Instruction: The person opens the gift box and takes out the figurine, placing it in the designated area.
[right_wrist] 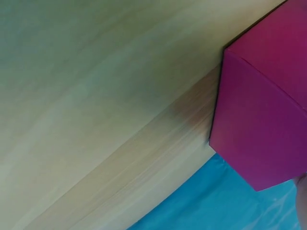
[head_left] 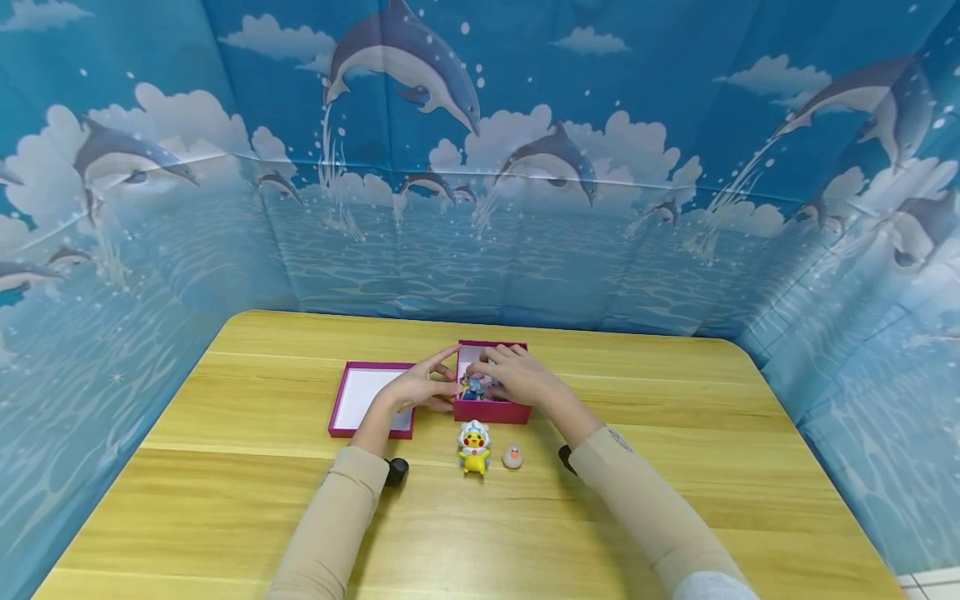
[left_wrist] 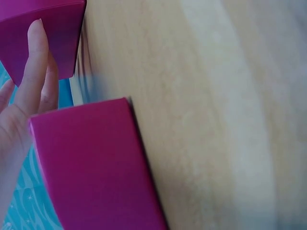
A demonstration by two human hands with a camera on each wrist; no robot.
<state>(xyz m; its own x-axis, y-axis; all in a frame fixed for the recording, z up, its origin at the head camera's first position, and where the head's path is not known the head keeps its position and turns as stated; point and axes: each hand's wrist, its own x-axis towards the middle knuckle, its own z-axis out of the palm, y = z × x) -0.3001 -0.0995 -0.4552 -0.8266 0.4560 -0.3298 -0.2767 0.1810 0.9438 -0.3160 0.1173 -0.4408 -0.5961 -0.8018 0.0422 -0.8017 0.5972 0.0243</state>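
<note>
A magenta box with a white inside stands near the middle of the table, its top uncovered. Inside it lie several small colourful toy figures. My left hand is at the box's left side; in the left wrist view its fairly straight fingers rest against the magenta wall. From the right, my right hand reaches over the rim, with fingertips down among the figures. Those fingertips are partly hidden, so I cannot tell whether they pinch a figure.
The box's shallow lid lies white side up to the left, under my left forearm. In front of the box are a yellow figure with a white hood and a small greyish toy duck. A dolphin-print curtain hangs behind the table.
</note>
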